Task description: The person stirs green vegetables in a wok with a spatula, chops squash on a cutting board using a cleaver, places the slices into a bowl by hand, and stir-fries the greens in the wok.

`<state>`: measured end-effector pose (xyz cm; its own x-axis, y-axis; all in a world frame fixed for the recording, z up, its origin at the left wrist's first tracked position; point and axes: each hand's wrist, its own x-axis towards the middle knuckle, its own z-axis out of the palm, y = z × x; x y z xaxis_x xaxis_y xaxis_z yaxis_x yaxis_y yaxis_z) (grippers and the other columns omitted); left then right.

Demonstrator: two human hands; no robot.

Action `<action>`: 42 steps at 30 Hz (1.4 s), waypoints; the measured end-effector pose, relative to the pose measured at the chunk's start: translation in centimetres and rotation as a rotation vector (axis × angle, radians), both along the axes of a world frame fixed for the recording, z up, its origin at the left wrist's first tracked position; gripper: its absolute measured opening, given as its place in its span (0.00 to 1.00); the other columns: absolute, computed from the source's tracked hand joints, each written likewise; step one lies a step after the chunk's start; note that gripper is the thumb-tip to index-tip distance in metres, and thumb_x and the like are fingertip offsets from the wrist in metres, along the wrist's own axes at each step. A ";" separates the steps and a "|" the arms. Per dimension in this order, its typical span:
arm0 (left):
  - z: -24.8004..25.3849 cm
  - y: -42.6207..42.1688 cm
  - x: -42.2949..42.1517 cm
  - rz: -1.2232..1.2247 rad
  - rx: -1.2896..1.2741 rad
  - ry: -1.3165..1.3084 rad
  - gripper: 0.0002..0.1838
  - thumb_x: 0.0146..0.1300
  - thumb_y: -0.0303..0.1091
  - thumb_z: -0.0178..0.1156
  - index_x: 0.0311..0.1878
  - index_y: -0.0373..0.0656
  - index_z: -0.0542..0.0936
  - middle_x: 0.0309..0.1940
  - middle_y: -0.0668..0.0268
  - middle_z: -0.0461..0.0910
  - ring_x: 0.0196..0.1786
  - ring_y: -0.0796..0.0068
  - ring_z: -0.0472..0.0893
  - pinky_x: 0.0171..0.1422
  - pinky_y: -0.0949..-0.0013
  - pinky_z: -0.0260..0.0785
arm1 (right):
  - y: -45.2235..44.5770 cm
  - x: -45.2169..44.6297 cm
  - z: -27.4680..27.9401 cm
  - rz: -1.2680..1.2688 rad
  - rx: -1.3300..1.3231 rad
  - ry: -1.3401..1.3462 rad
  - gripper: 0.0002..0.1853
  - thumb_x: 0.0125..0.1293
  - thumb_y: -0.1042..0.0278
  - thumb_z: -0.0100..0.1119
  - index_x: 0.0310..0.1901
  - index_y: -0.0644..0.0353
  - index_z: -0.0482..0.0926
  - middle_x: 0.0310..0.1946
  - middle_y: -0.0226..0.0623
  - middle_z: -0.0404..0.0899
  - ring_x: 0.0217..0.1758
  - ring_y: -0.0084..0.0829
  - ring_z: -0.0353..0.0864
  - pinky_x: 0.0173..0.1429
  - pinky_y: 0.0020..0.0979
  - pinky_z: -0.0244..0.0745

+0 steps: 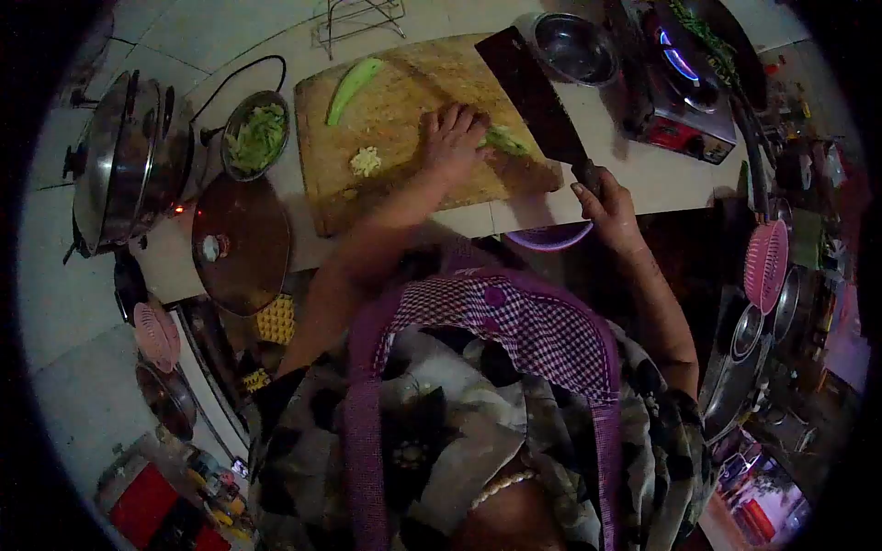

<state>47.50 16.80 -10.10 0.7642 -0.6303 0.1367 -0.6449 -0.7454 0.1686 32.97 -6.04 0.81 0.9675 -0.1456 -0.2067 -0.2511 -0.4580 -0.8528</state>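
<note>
My right hand [608,209] is wrapped round the handle of a large dark cleaver [537,101], its blade raised over the right part of the wooden cutting board [404,83]. On the board, my left hand [456,140] presses down with bent fingers at the left end of some green vegetable pieces [505,140]. A long light-green vegetable [353,89] lies at the board's upper left. Below it sits a small heap of chopped pale pieces [366,163].
Left of the board are a bowl of cut greens [257,138], a brown lid [241,246] and a steel pot [124,165]. A metal bowl [575,48] stands at the upper right, beside a lit gas stove [684,129] with a pan. A purple basin [549,239] is below the counter edge.
</note>
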 end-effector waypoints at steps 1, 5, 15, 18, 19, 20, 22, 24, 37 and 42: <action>0.4 -0.3 -0.3 0.057 -0.061 0.017 0.32 0.55 0.48 0.61 0.63 0.51 0.67 0.63 0.57 0.62 0.67 0.54 0.57 0.69 0.43 0.44 | -0.1 -0.1 -0.3 0.013 -0.057 -0.017 0.16 0.64 0.62 0.58 0.46 0.65 0.70 0.21 0.34 0.70 0.22 0.23 0.70 0.27 0.28 0.67; 0.2 -0.5 -1.3 0.206 -0.274 0.010 0.27 0.59 0.43 0.58 0.61 0.48 0.68 0.61 0.58 0.65 0.64 0.54 0.61 0.67 0.48 0.51 | 0.5 -0.2 0.1 0.083 -0.461 -0.204 0.16 0.61 0.63 0.61 0.45 0.61 0.72 0.25 0.38 0.75 0.25 0.34 0.78 0.29 0.32 0.72; 4.4 1.8 -0.6 0.358 -1.319 0.776 0.13 0.59 0.26 0.53 0.48 0.37 0.75 0.47 0.61 0.77 0.49 0.62 0.76 0.54 0.65 0.68 | 1.8 -0.1 1.4 0.200 -0.319 -0.180 0.21 0.58 0.61 0.64 0.49 0.61 0.71 0.29 0.36 0.77 0.28 0.31 0.79 0.32 0.30 0.73; 3.8 2.0 -0.2 0.103 -1.672 1.365 0.12 0.60 0.24 0.52 0.47 0.39 0.76 0.45 0.62 0.78 0.48 0.67 0.77 0.53 0.64 0.68 | 1.4 0.1 0.8 0.125 0.149 0.003 0.19 0.63 0.62 0.59 0.50 0.64 0.69 0.25 0.31 0.73 0.24 0.23 0.73 0.30 0.26 0.70; 4.9 1.8 -0.4 -0.036 -1.843 1.648 0.12 0.60 0.24 0.52 0.47 0.40 0.76 0.45 0.63 0.78 0.47 0.68 0.77 0.53 0.64 0.69 | 1.5 0.2 1.1 0.097 0.279 0.036 0.19 0.64 0.62 0.57 0.50 0.65 0.69 0.24 0.30 0.72 0.23 0.21 0.71 0.29 0.25 0.69; 6.0 1.9 -0.5 -0.246 -1.805 1.783 0.12 0.60 0.23 0.52 0.47 0.41 0.76 0.45 0.62 0.78 0.46 0.69 0.77 0.51 0.64 0.70 | 1.7 0.3 1.4 0.070 0.408 0.069 0.18 0.65 0.62 0.56 0.50 0.66 0.69 0.23 0.28 0.70 0.22 0.19 0.69 0.28 0.23 0.67; 5.0 1.2 -0.5 -0.044 -1.768 1.664 0.12 0.62 0.22 0.51 0.48 0.40 0.75 0.45 0.62 0.78 0.45 0.69 0.78 0.50 0.65 0.71 | 2.3 0.7 1.9 0.043 0.455 0.058 0.16 0.66 0.61 0.53 0.48 0.65 0.70 0.22 0.28 0.69 0.22 0.20 0.68 0.27 0.23 0.66; 4.8 1.4 0.0 0.137 -1.724 1.562 0.11 0.63 0.21 0.50 0.48 0.39 0.75 0.44 0.61 0.78 0.44 0.70 0.78 0.49 0.66 0.71 | 2.6 0.8 1.8 -0.003 0.501 0.042 0.14 0.67 0.61 0.52 0.46 0.64 0.70 0.22 0.28 0.69 0.22 0.19 0.68 0.27 0.22 0.65; 2.2 26.4 11.2 0.954 -0.660 -0.045 0.14 0.59 0.27 0.55 0.49 0.38 0.77 0.42 0.54 0.79 0.46 0.57 0.77 0.51 0.62 0.69 | -0.1 -3.0 -0.5 -0.212 0.375 -0.099 0.09 0.67 0.65 0.53 0.40 0.61 0.71 0.21 0.24 0.67 0.22 0.17 0.66 0.27 0.20 0.61; 5.8 16.2 6.2 0.570 -0.670 -0.067 0.17 0.56 0.26 0.58 0.51 0.38 0.76 0.48 0.54 0.77 0.53 0.54 0.74 0.58 0.61 0.66 | 0.9 -3.2 -0.7 -0.242 0.245 0.000 0.11 0.66 0.64 0.56 0.41 0.64 0.72 0.24 0.24 0.69 0.24 0.16 0.65 0.29 0.20 0.62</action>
